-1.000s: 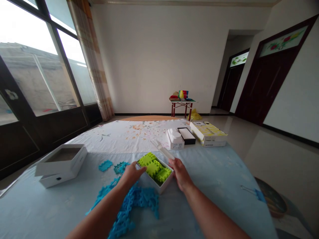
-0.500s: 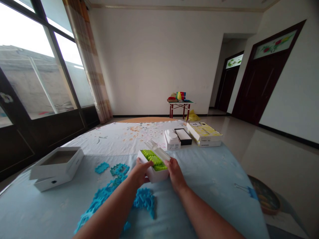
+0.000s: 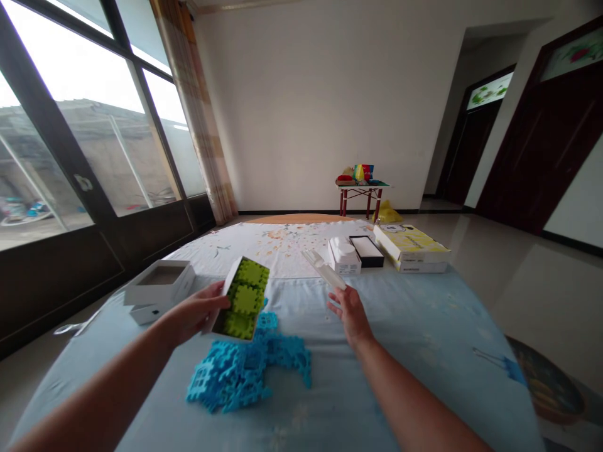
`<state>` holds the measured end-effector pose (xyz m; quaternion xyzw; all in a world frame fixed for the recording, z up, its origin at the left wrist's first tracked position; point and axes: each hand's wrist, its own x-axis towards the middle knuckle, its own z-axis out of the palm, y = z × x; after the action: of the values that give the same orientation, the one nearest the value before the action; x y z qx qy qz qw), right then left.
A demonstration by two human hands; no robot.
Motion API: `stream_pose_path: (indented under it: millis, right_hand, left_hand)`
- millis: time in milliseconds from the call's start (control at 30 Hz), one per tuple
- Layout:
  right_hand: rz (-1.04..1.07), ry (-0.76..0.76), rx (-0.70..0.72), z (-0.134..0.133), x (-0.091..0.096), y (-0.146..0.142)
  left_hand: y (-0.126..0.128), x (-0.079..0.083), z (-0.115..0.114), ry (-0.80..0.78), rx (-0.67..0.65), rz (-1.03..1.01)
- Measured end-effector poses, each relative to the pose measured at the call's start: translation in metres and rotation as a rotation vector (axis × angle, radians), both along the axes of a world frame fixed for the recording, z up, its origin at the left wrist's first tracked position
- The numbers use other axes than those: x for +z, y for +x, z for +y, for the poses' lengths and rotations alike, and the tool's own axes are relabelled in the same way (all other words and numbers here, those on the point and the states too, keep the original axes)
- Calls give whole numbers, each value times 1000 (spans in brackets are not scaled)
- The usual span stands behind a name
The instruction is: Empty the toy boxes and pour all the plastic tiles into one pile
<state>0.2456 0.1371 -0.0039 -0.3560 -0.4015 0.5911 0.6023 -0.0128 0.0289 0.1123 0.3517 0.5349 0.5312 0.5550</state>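
Note:
My left hand (image 3: 203,309) grips a small white box (image 3: 232,275) by its left side and holds it tilted, with its open top facing me. Inside the box lie several bright green interlocking plastic pieces (image 3: 247,299) with toothed edges. To the right, my right hand (image 3: 354,315) pinches a whitish, partly see-through lid or tray (image 3: 326,270) above the cloth, apart from the box. A heap of blue interlocking pieces (image 3: 235,373) lies just below and right of the box.
A white box (image 3: 160,285) sits at the left of the cloth-covered table (image 3: 414,364). Towards the far right stand a white box with a white insert (image 3: 345,254), a black-rimmed tray (image 3: 367,251) and a yellow and white box (image 3: 412,248).
The box of green pieces has moved left and tipped towards me in my left hand. My right hand has moved away from it, carrying the whitish lid or tray. The view has shifted left.

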Motion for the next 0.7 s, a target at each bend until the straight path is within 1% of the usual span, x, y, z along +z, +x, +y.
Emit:
stream_pose_path:
  millis: [67, 133, 200, 300, 367, 400, 500, 567, 633, 700]
  right_hand:
    - [-7, -10, 5, 0, -2, -1]
    - [-17, -20, 5, 0, -3, -1]
    - [-16, -21, 5, 1, -4, -1]
    - [-6, -23, -2, 3, -6, 0]
    - [-7, -21, -6, 3, -7, 1]
    - [-8, -20, -6, 4, -7, 2]
    - [-13, -14, -8, 4, -7, 3]
    - [-20, -14, -10, 5, -7, 3]
    - [-25, -13, -14, 5, -8, 3]
    - [-27, -9, -15, 6, -9, 3]
  left_hand:
    - [-19, 9, -12, -18, -35, 147]
    - [-33, 14, -19, -52, -20, 263]
    - [-44, 14, -20, -88, 25, 430]
    - [-53, 7, -14, -113, 99, 709]
    - [-54, 1, -8, -106, 121, 796]
    - [-54, -3, -5, -96, 110, 835]
    - [-47, -9, -1, -31, 3, 1046]
    - [-41, -10, -1, 7, -57, 1142]
    - [-35, -8, -5, 29, -64, 1124]
    - [-29, -3, -9, 67, -48, 1058]
